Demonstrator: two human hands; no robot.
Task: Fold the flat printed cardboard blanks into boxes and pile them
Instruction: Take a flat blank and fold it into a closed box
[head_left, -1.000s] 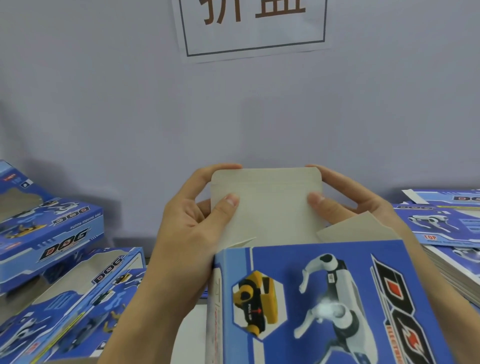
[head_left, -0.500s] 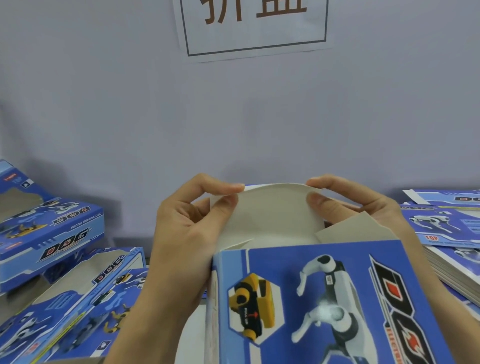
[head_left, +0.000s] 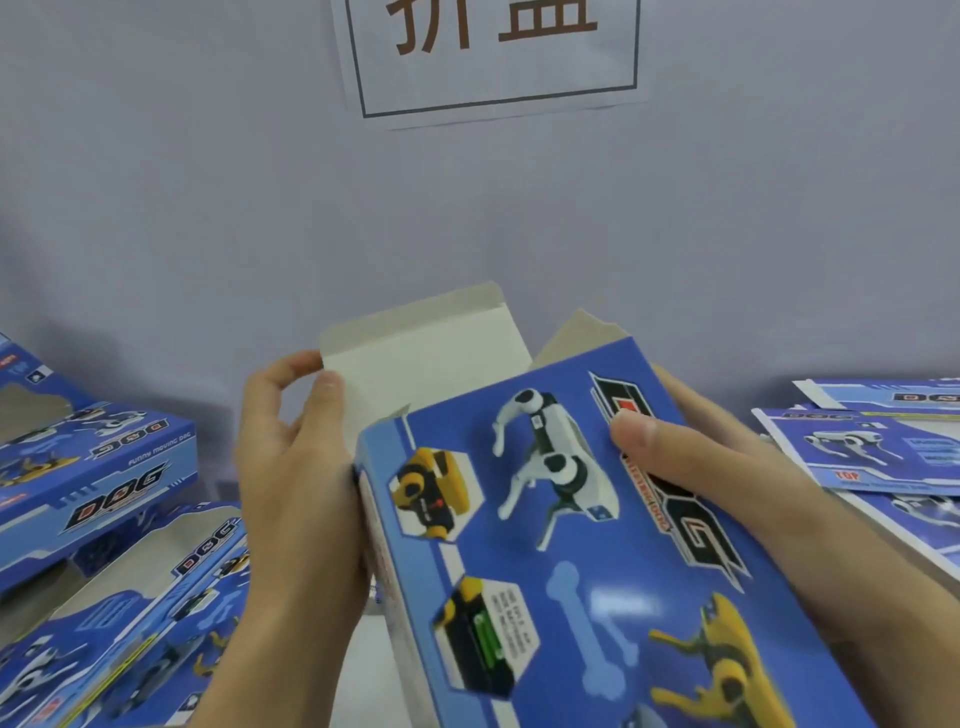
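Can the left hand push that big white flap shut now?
Probably yes. The left hand already touches the flap's edge, and nothing sits between them. The flap stands open above the box.

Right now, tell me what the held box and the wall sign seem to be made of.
Box: looks like thin paperboard, glossy blue print outside catching glare, dull grey unprinted inside on its raised flap. Wall sign: apparently plain white paper, matte, lying flat against the wall.

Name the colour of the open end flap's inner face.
Plain off-white end flap, seen in the head view.
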